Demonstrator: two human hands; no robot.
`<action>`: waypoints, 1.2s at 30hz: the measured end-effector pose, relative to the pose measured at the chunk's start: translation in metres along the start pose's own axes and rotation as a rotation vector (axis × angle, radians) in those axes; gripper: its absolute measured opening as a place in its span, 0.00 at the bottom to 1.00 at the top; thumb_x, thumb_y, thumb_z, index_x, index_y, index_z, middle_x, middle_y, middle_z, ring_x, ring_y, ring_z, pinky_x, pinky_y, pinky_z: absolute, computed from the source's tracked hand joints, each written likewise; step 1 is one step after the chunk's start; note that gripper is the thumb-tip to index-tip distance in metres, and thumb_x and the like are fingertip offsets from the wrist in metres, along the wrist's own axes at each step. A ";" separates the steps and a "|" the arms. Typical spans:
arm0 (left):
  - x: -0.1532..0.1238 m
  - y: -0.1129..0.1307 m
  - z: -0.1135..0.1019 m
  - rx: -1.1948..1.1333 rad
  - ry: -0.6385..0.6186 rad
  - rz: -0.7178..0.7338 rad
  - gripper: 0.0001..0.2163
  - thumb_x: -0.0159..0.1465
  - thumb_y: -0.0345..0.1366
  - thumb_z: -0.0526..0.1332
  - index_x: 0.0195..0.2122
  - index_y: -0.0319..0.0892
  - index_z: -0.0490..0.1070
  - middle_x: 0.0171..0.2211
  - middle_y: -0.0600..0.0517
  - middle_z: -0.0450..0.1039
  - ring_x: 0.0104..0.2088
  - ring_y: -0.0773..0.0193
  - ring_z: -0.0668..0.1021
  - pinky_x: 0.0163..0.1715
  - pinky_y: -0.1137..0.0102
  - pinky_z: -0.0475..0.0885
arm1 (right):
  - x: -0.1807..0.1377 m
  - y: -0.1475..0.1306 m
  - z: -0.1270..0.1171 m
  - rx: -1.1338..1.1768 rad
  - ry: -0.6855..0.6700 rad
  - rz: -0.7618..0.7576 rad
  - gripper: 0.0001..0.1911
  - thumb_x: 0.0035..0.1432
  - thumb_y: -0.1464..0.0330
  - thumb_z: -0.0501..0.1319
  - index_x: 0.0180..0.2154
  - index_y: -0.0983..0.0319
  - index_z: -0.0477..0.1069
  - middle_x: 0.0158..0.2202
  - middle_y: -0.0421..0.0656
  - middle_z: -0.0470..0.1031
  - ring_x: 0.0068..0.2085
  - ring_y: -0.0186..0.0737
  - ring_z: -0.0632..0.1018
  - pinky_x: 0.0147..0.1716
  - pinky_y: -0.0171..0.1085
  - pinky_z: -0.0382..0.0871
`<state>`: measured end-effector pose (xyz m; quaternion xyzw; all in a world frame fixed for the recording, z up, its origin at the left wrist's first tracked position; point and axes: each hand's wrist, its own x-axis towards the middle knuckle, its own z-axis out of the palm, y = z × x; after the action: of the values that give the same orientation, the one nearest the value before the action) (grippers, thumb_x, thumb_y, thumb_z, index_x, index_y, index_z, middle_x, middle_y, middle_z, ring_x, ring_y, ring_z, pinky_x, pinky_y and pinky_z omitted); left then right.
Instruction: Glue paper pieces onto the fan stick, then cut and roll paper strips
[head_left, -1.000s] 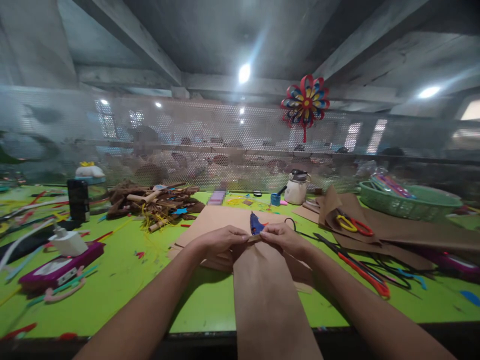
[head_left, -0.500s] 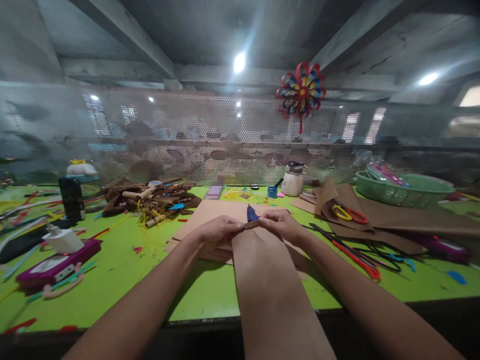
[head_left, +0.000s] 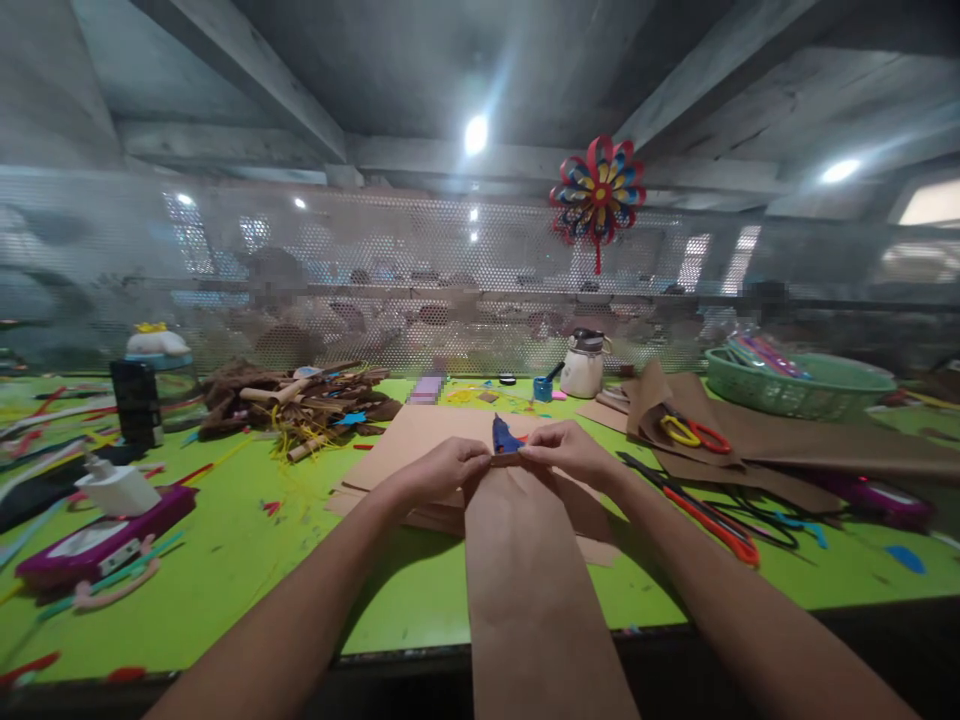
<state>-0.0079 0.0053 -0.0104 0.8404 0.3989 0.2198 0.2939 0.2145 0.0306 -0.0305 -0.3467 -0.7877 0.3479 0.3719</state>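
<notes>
A long strip of brown kraft paper [head_left: 536, 580] runs from the middle of the table down past its front edge. My left hand [head_left: 448, 468] pinches the left end of the strip's narrow folded far edge. Its right end is pinched by my right hand [head_left: 570, 450]. Just behind that fold a blue pointed tool [head_left: 505, 434] shows between my hands; its lower part is hidden, so I cannot tell its exact kind. Flat sheets of brown paper [head_left: 420, 430] lie stacked beneath and behind my hands.
On the right lie a utility knife [head_left: 709, 520], scissors [head_left: 694, 432], crumpled brown paper [head_left: 757, 440] and a green basket [head_left: 799, 390]. A pile of brown scraps [head_left: 300, 400], a black phone [head_left: 135, 402] and a purple power strip [head_left: 105, 540] occupy the left. A white jug [head_left: 583, 365] stands behind.
Both hands keep their pinch on the folded far edge. The paper strip's near part has swung slightly left. The whole view has shifted a little.
</notes>
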 end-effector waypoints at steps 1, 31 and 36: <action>0.001 -0.001 0.001 0.064 -0.006 0.024 0.15 0.62 0.44 0.51 0.25 0.38 0.65 0.22 0.55 0.62 0.25 0.68 0.64 0.26 0.73 0.58 | 0.000 -0.001 0.000 -0.047 -0.028 -0.004 0.17 0.49 0.57 0.62 0.24 0.67 0.74 0.20 0.40 0.70 0.24 0.32 0.67 0.23 0.31 0.57; 0.003 -0.001 0.012 0.060 0.017 0.050 0.15 0.61 0.45 0.54 0.34 0.38 0.70 0.28 0.53 0.69 0.29 0.66 0.68 0.29 0.73 0.62 | -0.005 -0.010 0.019 -0.098 -0.052 -0.011 0.15 0.51 0.60 0.61 0.22 0.66 0.72 0.17 0.37 0.65 0.19 0.27 0.63 0.18 0.29 0.53; 0.001 -0.001 0.005 -0.001 0.039 0.003 0.14 0.59 0.45 0.55 0.32 0.37 0.69 0.25 0.54 0.67 0.27 0.67 0.67 0.27 0.74 0.61 | -0.002 -0.001 0.008 0.052 0.009 0.050 0.20 0.44 0.54 0.66 0.21 0.66 0.70 0.15 0.37 0.65 0.18 0.28 0.63 0.18 0.30 0.53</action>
<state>-0.0050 0.0056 -0.0146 0.8363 0.4032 0.2368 0.2863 0.2084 0.0260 -0.0339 -0.3582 -0.7678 0.3758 0.3754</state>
